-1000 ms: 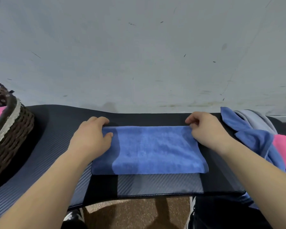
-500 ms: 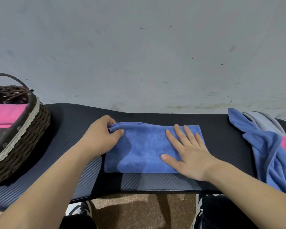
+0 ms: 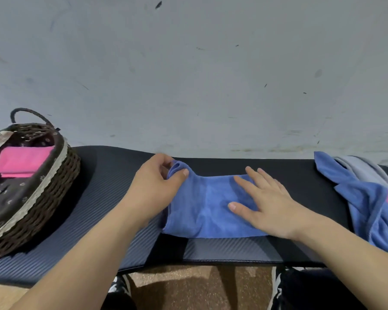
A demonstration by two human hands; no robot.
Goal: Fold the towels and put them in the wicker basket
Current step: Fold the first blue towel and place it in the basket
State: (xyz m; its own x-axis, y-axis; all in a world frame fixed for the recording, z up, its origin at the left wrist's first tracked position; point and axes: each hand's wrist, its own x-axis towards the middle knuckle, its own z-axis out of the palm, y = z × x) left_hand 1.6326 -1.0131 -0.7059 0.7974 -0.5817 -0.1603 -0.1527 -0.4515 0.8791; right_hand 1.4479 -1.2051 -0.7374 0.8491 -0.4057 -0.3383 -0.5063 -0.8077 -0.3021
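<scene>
The folded blue terry towel [image 3: 206, 211] lies on the dark ribbed desk [image 3: 112, 175]. The left hand [image 3: 155, 189] pinches its far left corner between thumb and fingers. The right hand [image 3: 267, 206] lies flat on its right half, fingers straight. Compared with half a second ago, that corner is raised and the left edge rumpled; the right hand stays pressed.

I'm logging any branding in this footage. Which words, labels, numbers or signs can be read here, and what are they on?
None: no readable text shows anywhere in the head view.
The blue towel, the pink towel, the wicker basket and the dark mat carry no visible label.
The basket's lining shows small flowers, not letters.
</scene>
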